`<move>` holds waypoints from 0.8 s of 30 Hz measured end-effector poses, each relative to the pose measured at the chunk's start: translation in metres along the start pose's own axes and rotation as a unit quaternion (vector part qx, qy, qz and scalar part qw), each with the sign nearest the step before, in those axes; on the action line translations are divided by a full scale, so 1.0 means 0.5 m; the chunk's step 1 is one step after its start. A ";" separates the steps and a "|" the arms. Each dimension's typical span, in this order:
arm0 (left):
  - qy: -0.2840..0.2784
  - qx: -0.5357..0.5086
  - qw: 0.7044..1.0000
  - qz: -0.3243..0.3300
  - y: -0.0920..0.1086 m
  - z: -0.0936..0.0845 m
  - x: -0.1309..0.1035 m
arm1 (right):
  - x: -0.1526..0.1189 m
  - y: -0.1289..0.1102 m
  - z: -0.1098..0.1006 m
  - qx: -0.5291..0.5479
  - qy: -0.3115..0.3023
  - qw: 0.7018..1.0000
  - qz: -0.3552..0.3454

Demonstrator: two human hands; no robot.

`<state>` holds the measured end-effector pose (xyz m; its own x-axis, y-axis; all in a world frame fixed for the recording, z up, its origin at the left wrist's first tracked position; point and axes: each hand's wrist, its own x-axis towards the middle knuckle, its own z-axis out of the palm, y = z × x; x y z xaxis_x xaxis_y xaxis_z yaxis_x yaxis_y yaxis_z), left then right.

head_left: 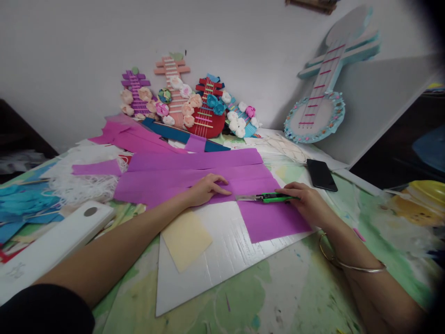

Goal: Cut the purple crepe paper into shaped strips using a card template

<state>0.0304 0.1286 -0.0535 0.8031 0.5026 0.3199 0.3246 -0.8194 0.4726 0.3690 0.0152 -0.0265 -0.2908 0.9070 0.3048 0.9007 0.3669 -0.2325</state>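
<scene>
Purple paper [198, 178] lies across the middle of the table, partly over a white board [215, 246]. My left hand [205, 189] rests on the paper, its fingers spread and nothing held. In my right hand [302, 197] is a green utility knife [274, 197], its blade pointing left and lying on the purple paper close to my left fingertips. A piece of the paper reaches toward me under the knife, over the board. A pale yellow sheet [187, 241] lies on the board below my left wrist.
Several decorated instrument-shaped crafts [208, 116] lean on the back wall, with a large light-blue one [316, 106] at right. A black phone [321, 175] lies right of the paper. White string [86, 181], blue paper [28, 202] and a long white device [69, 236] are left.
</scene>
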 end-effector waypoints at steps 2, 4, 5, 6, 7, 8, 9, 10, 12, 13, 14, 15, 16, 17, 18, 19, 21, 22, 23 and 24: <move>0.002 -0.005 1.000 -0.004 0.000 0.000 0.000 | 0.000 -0.001 0.000 -0.002 -0.004 1.000 0.002; 0.005 -0.012 1.000 -0.007 -0.001 0.000 -0.001 | 0.001 -0.003 0.002 -0.001 -0.008 1.000 0.003; 0.007 -0.016 1.000 -0.008 -0.001 0.000 -0.001 | 0.002 -0.005 0.002 0.001 -0.010 1.000 0.003; 0.008 -0.021 1.000 -0.009 -0.001 -0.001 0.000 | 0.003 -0.006 0.003 0.003 -0.011 1.000 0.003; 0.010 -0.027 1.000 -0.009 -0.002 -0.001 0.000 | 0.004 -0.007 0.004 0.005 -0.012 1.000 0.004; 0.012 -0.032 0.999 -0.009 -0.002 -0.002 0.000 | 0.005 -0.008 0.004 0.007 -0.014 1.000 0.006; 0.014 -0.038 0.999 -0.008 -0.002 -0.002 0.000 | 0.006 -0.008 0.004 0.009 -0.016 1.000 0.009; 0.017 -0.045 0.999 -0.008 -0.002 -0.003 0.001 | 0.007 -0.007 0.003 0.010 -0.018 1.000 0.013; 0.021 -0.058 0.998 -0.005 -0.001 -0.006 0.001 | 0.008 -0.006 0.003 0.016 -0.023 0.999 0.022; 0.022 -0.064 0.998 -0.003 -0.001 -0.007 0.001 | 0.009 -0.006 0.002 0.020 -0.025 0.999 0.025; 0.023 -0.070 0.997 -0.002 -0.001 -0.008 0.001 | 0.010 -0.006 0.003 0.024 -0.026 0.999 0.025; 0.025 -0.076 0.997 -0.001 -0.001 -0.009 0.001 | 0.010 -0.006 0.003 0.028 -0.028 0.999 0.024; 0.027 -0.080 0.996 -0.001 -0.001 -0.010 0.001 | 0.012 -0.006 0.004 0.031 -0.030 0.999 0.022; 0.028 -0.083 0.996 -0.002 -0.001 -0.010 0.001 | 0.013 -0.007 0.005 0.032 -0.031 0.999 0.020; 0.029 -0.086 0.996 -0.003 -0.001 -0.011 0.001 | 0.015 -0.008 0.006 0.032 -0.034 0.999 0.019; 0.030 -0.088 0.996 -0.004 -0.001 -0.011 0.001 | 0.017 -0.009 0.008 0.031 -0.037 0.999 0.018; 0.030 -0.089 0.996 -0.005 0.000 -0.011 0.001 | 0.020 -0.011 0.012 0.028 -0.041 0.999 0.017; 0.029 -0.089 0.996 -0.006 0.000 -0.011 0.001 | 0.022 -0.012 0.014 0.028 -0.043 0.999 0.016; 0.028 -0.089 0.996 -0.007 0.001 -0.011 0.001 | 0.024 -0.013 0.016 0.029 -0.045 0.998 0.016; 0.026 -0.088 0.996 -0.007 0.001 -0.011 0.001 | 0.025 -0.014 0.018 0.029 -0.047 0.998 0.015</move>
<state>0.0283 0.1300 -0.0483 0.7703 0.5318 0.3518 0.2402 -0.7531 0.6125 0.3560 0.0258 -0.0292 -0.2957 0.9322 0.2086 0.8897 0.3482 -0.2951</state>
